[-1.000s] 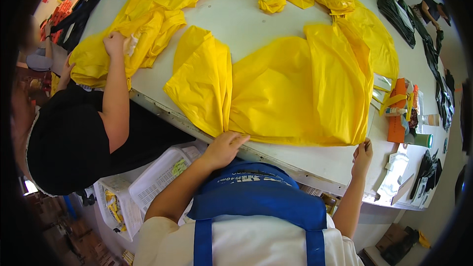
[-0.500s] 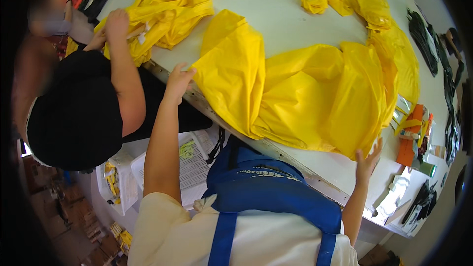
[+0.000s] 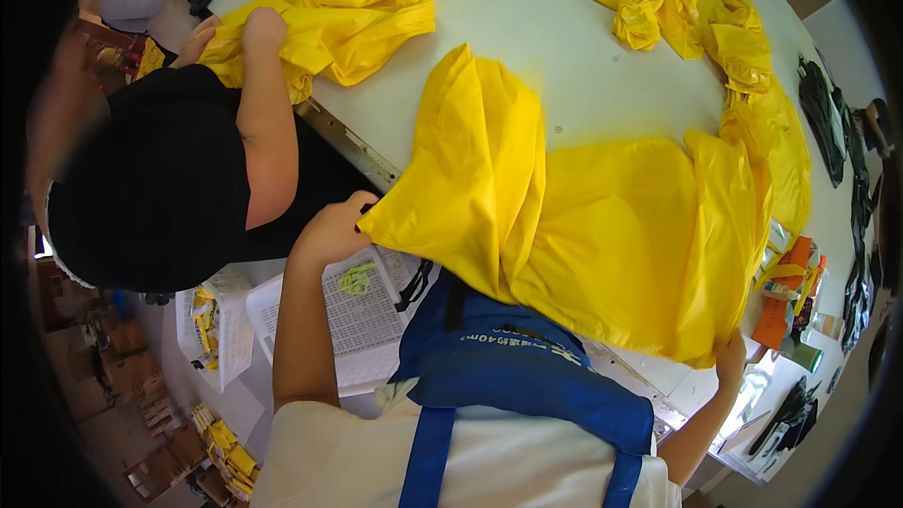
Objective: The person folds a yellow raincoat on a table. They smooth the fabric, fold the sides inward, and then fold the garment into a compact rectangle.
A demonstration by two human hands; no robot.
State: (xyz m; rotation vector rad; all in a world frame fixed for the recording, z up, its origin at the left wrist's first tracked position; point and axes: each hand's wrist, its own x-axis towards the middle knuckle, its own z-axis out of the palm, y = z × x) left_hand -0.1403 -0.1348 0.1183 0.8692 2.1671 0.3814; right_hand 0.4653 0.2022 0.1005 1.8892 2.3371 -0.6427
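Observation:
A large sheet of smooth, shiny yellow fabric spreads before me, creased and folded over itself at the left. Its near edge hangs over the table's front edge, close to my blue apron. My left hand is closed on the fabric's left corner, out past the table edge. At the fabric's near right corner, my right hand pinches the edge; some fingers are hidden. More bunched yellow fabric runs along the right and far side of the table.
To my left, a co-worker in black handles yellow fabric with both hands. White plastic baskets stand below the white table. An orange box, a green roll and black garments lie at the right.
Both hands have closed on the yellow fabric's near corners and moved down toward me. The near edge has come over the table's front edge, and the middle lies flatter.

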